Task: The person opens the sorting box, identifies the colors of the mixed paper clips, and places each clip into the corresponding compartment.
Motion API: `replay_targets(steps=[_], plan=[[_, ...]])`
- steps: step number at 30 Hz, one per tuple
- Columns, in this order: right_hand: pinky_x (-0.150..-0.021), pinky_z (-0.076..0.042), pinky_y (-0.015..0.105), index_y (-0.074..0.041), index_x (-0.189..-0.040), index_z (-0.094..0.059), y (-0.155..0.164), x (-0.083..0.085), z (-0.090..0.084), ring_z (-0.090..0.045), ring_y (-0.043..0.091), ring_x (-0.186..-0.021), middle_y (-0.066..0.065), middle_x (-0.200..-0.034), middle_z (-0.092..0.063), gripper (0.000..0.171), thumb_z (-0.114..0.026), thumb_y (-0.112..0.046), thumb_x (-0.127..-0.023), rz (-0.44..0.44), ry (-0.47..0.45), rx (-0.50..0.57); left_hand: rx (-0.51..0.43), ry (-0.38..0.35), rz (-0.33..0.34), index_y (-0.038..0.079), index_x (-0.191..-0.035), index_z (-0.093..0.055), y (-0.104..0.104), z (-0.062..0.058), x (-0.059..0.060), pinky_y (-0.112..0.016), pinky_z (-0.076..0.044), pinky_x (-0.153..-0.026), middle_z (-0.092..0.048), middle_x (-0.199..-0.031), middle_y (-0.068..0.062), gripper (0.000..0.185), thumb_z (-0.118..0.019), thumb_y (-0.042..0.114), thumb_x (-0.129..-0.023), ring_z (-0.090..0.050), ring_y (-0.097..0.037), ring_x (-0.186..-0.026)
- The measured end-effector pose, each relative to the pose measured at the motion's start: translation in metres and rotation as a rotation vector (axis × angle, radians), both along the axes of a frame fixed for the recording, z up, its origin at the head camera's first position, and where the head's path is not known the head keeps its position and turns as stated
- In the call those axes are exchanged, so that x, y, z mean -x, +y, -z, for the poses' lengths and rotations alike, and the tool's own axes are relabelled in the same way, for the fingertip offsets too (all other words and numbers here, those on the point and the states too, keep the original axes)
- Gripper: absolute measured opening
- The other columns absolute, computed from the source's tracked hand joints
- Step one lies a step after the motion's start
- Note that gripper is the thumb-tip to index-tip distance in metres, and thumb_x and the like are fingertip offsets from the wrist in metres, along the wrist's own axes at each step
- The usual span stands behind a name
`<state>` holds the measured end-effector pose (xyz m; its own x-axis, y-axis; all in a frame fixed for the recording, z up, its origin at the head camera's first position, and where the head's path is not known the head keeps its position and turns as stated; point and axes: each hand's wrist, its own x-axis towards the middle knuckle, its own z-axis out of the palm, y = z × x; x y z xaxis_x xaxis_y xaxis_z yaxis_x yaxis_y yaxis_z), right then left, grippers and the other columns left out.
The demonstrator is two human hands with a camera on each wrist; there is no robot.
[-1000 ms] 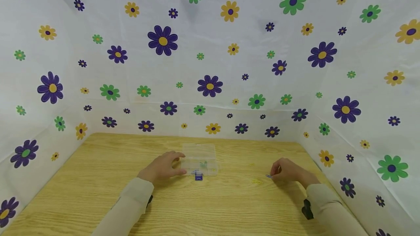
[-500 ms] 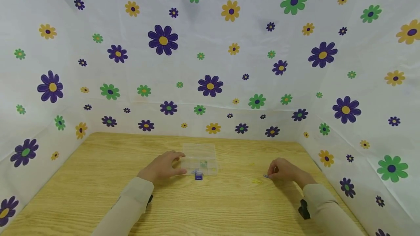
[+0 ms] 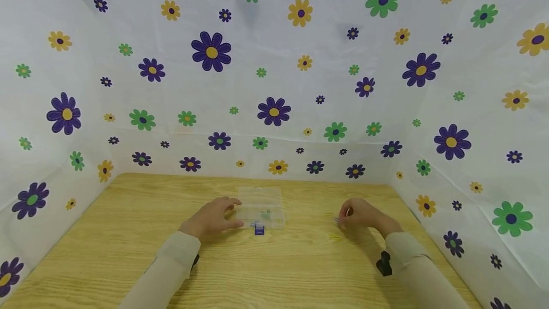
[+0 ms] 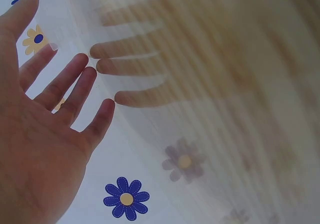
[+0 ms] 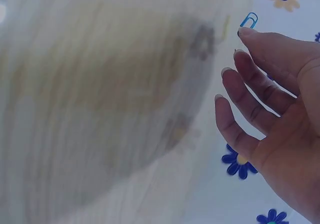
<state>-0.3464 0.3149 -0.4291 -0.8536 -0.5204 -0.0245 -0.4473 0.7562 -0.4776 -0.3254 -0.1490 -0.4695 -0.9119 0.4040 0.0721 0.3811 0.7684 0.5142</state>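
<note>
My right hand (image 3: 363, 215) pinches a blue paper clip (image 5: 249, 19) between thumb and index finger, above the right part of the table. In the right wrist view the clip's looped end sticks out past the thumb tip, and the other fingers are loosely bent. My left hand (image 3: 211, 217) rests at the left side of a clear plastic box (image 3: 259, 197), thumb and fingers spread along its edge. The box's lid lies back. Small green pieces (image 3: 265, 213), blue pieces (image 3: 255, 223) and a yellow piece (image 3: 279, 221) sit in its compartments. A dark blue latch (image 3: 259, 230) is at its front.
Yellow paper clips (image 3: 335, 238) lie on the wooden table (image 3: 274, 271) just left of my right hand. Another yellow bit farther back is faint. A white flower-print sheet (image 3: 240, 89) encloses the table at the back and both sides.
My right hand has moved left and slightly away from me with the blue paper clip, lifting a little off the table. My left hand and the box have stayed put.
</note>
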Motion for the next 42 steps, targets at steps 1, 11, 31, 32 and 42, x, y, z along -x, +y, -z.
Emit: replay_targets(steps=[1,11,31,32,42], plan=[[-0.065,-0.050,0.022,-0.007,-0.082,-0.075,-0.004,0.001,-0.002,-0.059,0.007,-0.071,0.001,-0.081,-0.071,0.010,-0.076,-0.013,-0.090,0.002,0.003,0.002,0.001,-0.001,-0.001,0.012,-0.144,-0.058,0.000,0.000,0.001,-0.056,-0.047,-0.111,-0.064,-0.138,-0.014,0.068,-0.075,0.051,-0.091,-0.060,-0.033,-0.126],[-0.068,-0.050,0.023,-0.008,-0.083,-0.074,-0.039,0.011,-0.001,-0.058,0.010,-0.076,0.001,-0.084,-0.071,0.012,-0.076,-0.017,-0.092,0.001,0.006,0.009,0.014,0.017,0.018,0.013,-0.144,-0.058,-0.002,0.005,0.004,-0.056,-0.047,-0.111,-0.064,-0.139,-0.013,0.070,-0.075,0.054,-0.090,-0.061,-0.032,-0.126],[-0.064,-0.048,0.019,-0.009,-0.085,-0.074,-0.107,0.020,-0.015,-0.056,0.006,-0.071,0.001,-0.084,-0.071,0.012,-0.076,-0.018,-0.093,-0.115,0.025,0.004,0.007,0.030,0.028,0.011,-0.144,-0.058,-0.002,0.002,0.000,-0.058,-0.048,-0.109,-0.064,-0.137,-0.016,0.069,-0.074,0.052,-0.091,-0.062,-0.035,-0.125],[-0.064,-0.048,0.019,-0.009,-0.085,-0.074,-0.110,0.020,-0.015,-0.056,0.005,-0.071,0.000,-0.084,-0.071,0.012,-0.076,-0.018,-0.093,-0.119,0.031,-0.002,0.010,0.032,0.031,0.010,-0.144,-0.058,-0.002,0.002,0.000,-0.058,-0.048,-0.109,-0.064,-0.136,-0.016,0.069,-0.075,0.052,-0.091,-0.062,-0.035,-0.124],[-0.064,-0.048,0.018,-0.009,-0.084,-0.074,-0.142,0.020,-0.019,-0.056,0.006,-0.070,0.000,-0.083,-0.071,0.011,-0.077,-0.015,-0.093,-0.141,0.023,-0.021,0.016,0.037,0.031,0.010,-0.143,-0.058,-0.001,0.002,0.001,-0.058,-0.049,-0.108,-0.065,-0.134,-0.016,0.069,-0.074,0.053,-0.091,-0.062,-0.035,-0.123]])
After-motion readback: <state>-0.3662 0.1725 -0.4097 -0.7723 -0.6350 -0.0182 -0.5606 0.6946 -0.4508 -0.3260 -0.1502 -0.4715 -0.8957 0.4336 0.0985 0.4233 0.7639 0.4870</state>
